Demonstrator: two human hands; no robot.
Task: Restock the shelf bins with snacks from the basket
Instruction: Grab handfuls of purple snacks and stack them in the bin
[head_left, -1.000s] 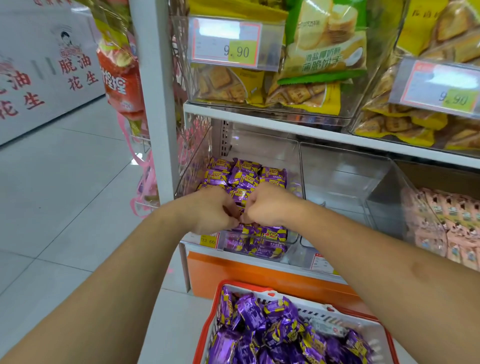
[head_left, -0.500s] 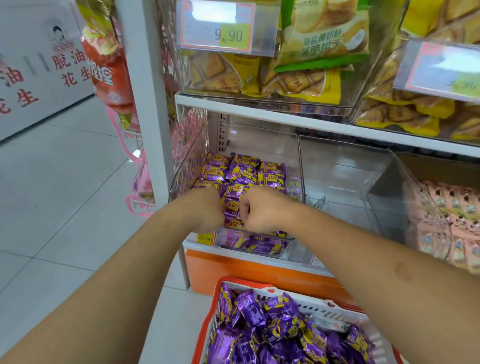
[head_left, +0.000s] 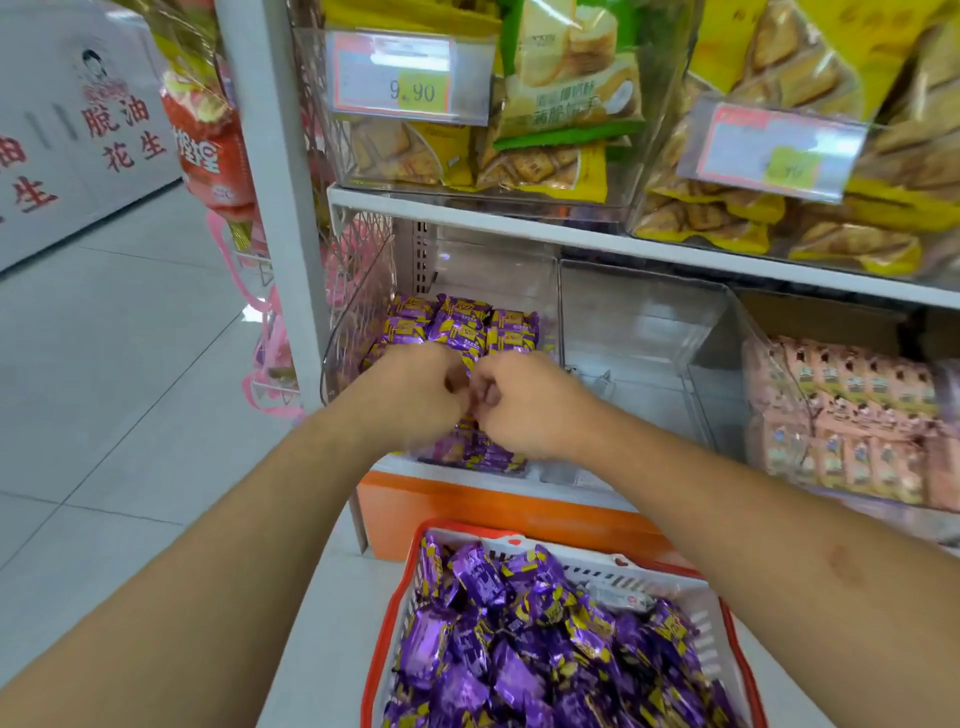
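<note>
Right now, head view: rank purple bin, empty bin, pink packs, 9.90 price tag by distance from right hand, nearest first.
From the right hand:
1. Purple bin, the hand is over it, left end of the lower shelf.
2. Empty bin, next bin to the right.
3. and 4. Pink packs, far right on the lower shelf, and 9.90 price tag, shelf above, up and left: too close to call.

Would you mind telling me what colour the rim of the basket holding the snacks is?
Red; the basket rim shows best in the head view, the only one.
</note>
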